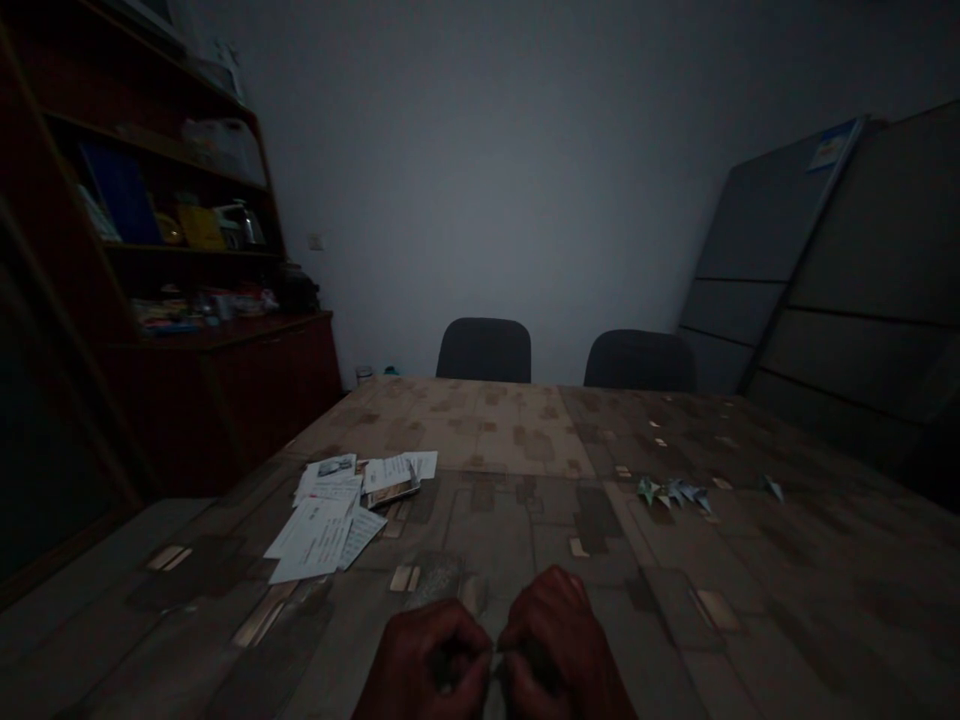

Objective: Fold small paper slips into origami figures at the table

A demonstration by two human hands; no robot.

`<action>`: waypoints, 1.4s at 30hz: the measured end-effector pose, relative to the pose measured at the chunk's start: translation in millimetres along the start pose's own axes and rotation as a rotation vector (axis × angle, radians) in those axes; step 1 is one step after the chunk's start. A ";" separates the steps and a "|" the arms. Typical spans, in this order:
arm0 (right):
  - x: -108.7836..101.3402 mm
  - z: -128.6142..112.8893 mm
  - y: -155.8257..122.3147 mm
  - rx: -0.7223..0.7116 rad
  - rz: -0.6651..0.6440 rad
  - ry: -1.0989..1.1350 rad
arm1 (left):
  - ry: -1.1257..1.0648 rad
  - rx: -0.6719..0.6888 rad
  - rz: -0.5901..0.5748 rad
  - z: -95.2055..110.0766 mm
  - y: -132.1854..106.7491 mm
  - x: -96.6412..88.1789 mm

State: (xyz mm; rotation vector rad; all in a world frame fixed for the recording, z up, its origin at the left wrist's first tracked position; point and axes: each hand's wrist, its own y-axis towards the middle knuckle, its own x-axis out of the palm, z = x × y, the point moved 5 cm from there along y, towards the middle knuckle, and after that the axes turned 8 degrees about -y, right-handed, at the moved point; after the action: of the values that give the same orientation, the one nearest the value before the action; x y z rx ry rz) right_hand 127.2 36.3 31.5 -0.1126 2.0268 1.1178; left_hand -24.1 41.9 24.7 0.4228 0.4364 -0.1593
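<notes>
My left hand (427,655) and my right hand (559,645) meet close together at the table's near side. Each has thumb and index finger pinched, with the tips nearly touching. A tiny pale bit shows between the fingertips, too small and dark to name. Off to the right lie several small folded-paper pieces (673,493) with pointed tips, in a short row. Another pointed folded-paper piece (772,487) sits apart, farther right. Left of my hands is a loose pile of printed cards or paper sheets (319,530), partly overlapping.
A patterned cloth covers the table (510,440). Behind its far edge stand two dark chairs, one left (484,350) and one right (640,360). A wooden cabinet (277,375) with filled shelves is at the left; grey panelled furniture (750,225) stands at the right. The light is dim.
</notes>
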 end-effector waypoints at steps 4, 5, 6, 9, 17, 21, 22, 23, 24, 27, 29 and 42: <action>-3.9 -0.2 5.3 0.044 0.030 0.060 | -0.016 -0.076 0.040 -2.4 -0.7 -0.2; -4.8 -0.4 6.5 0.044 0.022 0.072 | -0.027 -0.070 0.047 -2.0 -1.3 -0.2; -5.6 -0.3 7.3 0.043 0.012 0.080 | -0.038 -0.058 0.048 -1.4 -2.0 -0.4; -6.3 0.8 7.6 0.031 -0.025 0.086 | -0.069 -0.038 0.001 -0.3 -2.9 -0.5; -9.3 0.6 7.3 0.113 -0.122 0.232 | -0.271 -0.162 -0.123 -16.5 -3.9 5.8; -6.5 4.5 4.0 0.151 -0.149 0.282 | -0.503 -0.272 -0.192 -27.9 -6.3 16.6; -4.6 7.4 2.0 0.165 -0.156 0.281 | -0.507 -0.276 -0.191 -28.6 -6.1 17.2; -2.6 10.3 0.0 0.171 -0.164 0.270 | -0.470 -0.263 -0.178 -28.0 -5.3 16.3; -0.9 12.9 -1.9 0.167 -0.169 0.256 | -0.404 -0.240 -0.154 -26.2 -4.3 14.2; 0.3 17.5 -4.6 0.122 -0.158 0.213 | -0.183 -0.130 -0.096 -15.0 -2.2 7.0; -1.2 17.5 -4.4 0.095 -0.145 0.214 | -0.120 -0.047 -0.109 -7.5 -2.6 5.5; -2.9 12.5 -4.9 0.094 -0.171 0.222 | -0.124 -0.031 -0.104 -10.4 -5.4 8.2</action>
State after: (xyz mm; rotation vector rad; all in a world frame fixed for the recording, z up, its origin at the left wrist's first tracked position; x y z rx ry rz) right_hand 138.8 41.8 26.6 -0.3691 2.2144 0.9349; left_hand -22.0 41.0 10.6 0.3581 0.3386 -0.2774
